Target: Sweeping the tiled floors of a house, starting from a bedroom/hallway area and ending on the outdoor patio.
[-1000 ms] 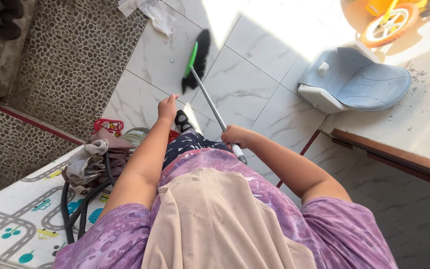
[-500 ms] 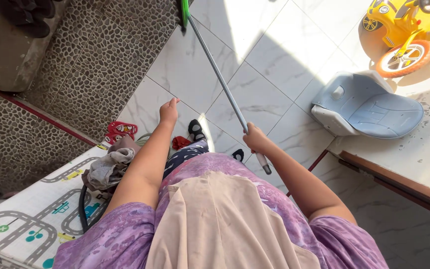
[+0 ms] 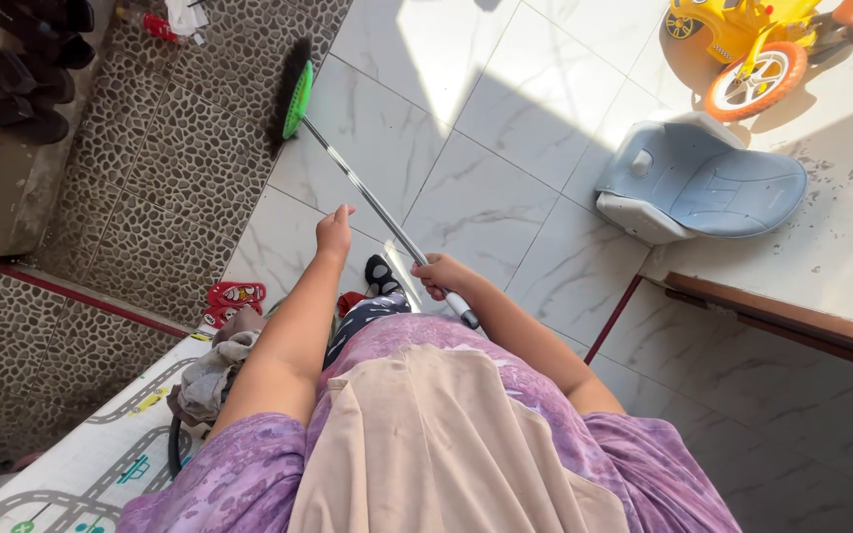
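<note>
This is a home, likely a tiled entry or porch. Marble-look floor tiles (image 3: 466,128) meet a pebble strip (image 3: 180,148) at ten o'clock, where shoes (image 3: 22,69) sit. A toy car (image 3: 752,39) and baby seat (image 3: 703,188) lie at two o'clock.

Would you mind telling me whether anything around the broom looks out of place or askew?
Nothing looks damaged or spilled. A pale blue child seat lies tipped on the tiled floor, and a heap of cloth sits on the play mat's edge. The right hand grips the broom.
</note>
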